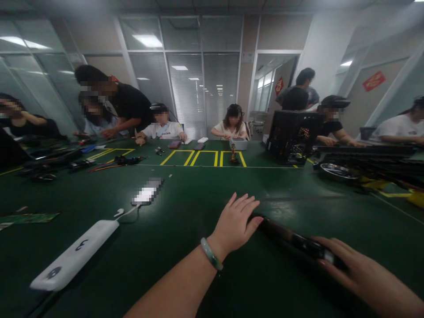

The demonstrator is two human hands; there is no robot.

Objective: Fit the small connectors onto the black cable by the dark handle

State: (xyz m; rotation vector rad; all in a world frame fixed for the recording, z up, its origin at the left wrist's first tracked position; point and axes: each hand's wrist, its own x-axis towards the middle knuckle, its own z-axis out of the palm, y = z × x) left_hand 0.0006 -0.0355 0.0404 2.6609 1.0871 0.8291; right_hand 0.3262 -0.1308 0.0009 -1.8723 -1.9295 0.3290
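My left hand (236, 223), wearing a pale green bangle (211, 254), lies on the dark green table (185, 282) with its fingers spread. The edge of that hand touches one end of a long black cylindrical object (291, 236). My right hand (351, 274) curls around the object's other end, which disappears under the fingers. To the left, a white power bank (74, 255) lies on the table, and its thin white cable runs toward a phone (147, 192), which is blurred.
A green circuit board (29, 217) lies at the left edge, and bundled wires (119, 161) lie farther back. On the right stand a black mesh crate (293, 137) and a steel dish (338, 172). Yellow tape outlines (203, 158) mark the table. Several people (162, 126) sit or stand around it.
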